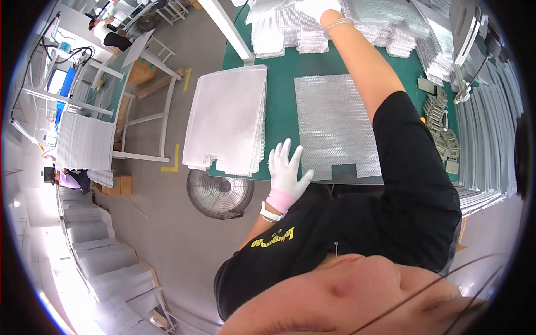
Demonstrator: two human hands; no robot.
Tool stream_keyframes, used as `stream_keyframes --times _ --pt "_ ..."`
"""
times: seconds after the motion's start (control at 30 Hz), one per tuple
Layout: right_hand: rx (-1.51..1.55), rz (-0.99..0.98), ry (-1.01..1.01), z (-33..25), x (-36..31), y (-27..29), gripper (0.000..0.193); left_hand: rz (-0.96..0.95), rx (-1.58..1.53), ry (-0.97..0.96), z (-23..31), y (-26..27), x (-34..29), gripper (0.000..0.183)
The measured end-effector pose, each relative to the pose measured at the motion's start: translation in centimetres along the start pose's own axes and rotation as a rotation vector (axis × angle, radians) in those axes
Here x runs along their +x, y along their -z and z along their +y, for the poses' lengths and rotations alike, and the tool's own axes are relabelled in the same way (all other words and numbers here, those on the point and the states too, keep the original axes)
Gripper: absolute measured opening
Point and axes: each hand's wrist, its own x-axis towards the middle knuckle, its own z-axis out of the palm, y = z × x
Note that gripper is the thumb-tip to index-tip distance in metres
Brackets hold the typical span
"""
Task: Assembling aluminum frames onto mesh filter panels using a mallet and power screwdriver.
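Observation:
My left hand (286, 172), in a white glove with a pink cuff, is open, fingers spread, at the table's near edge. It holds nothing and is between a stack of white sheets (226, 114) and a silvery ribbed sheet (335, 125) with a notch in its near edge. My right arm stretches across to the far side of the green table (279, 106). There my right hand (319, 6), gloved in white, is over piles of silvery translucent sheets (290, 33). Its fingers are washed out against the pale sheets at the picture's upper edge, so their grip is hidden.
Small beige-grey parts (438, 120) lie heaped at the table's right side, beside tall stacks of grey sheets (486, 128). A white post (226, 28) rises at the far left. A floor fan (220, 194) stands beside the table. Another person (106, 33) works far left.

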Motion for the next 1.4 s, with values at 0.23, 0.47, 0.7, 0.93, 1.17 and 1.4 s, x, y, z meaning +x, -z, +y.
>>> stream_keyframes --times 0.23,0.47,0.7,0.93,1.17,1.4 --pt "-0.346 -0.345 -0.351 6.2 1.1 -2.2 0.069 -0.043 -0.040 -0.013 0.0 -0.5 -0.8 0.070" --pt "0.515 -0.148 -0.659 10.7 0.5 -4.3 0.047 -0.034 -0.069 0.014 0.6 -0.7 -1.7 0.068" --pt "1.241 -0.273 -0.292 11.7 0.2 -1.8 0.053 -0.082 -0.140 -0.020 1.3 -1.2 -2.1 0.067" --pt "1.145 -0.137 -0.218 3.5 -8.8 6.5 0.055 0.135 -0.743 0.048 0.5 -0.4 -1.7 0.066" --pt "1.113 -0.117 -0.322 3.0 -26.0 14.7 0.050 0.351 -1.519 0.087 -1.1 2.1 4.1 0.069" --pt "0.357 -0.193 -0.348 -0.7 -32.6 18.7 0.043 0.168 -0.823 0.231 2.7 1.6 5.1 0.069"
